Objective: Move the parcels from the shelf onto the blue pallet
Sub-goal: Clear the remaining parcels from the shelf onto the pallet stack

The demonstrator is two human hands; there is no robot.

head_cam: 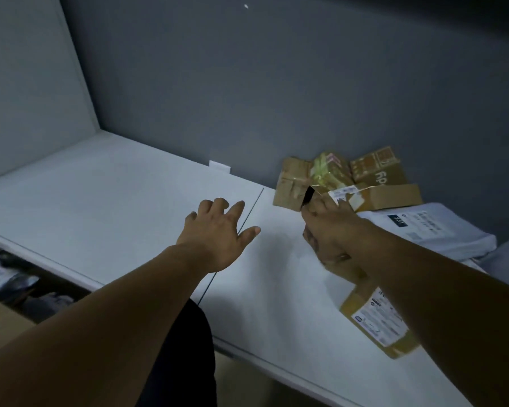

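Right hand — grips labelled parcel

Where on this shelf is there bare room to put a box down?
The white shelf is bare from the left side wall to the seam by the left hand. Crowded: the right rear corner, with cardboard boxes and a pale mailer bag.

Noted left hand spread palm-down over white shelf, holding nothing. Saw right hand up against a cluster of cardboard parcels by the grey back wall; could not resolve its grip through blur. Logged white poly mailer just beside the cluster, and labelled cardboard box under the right forearm.
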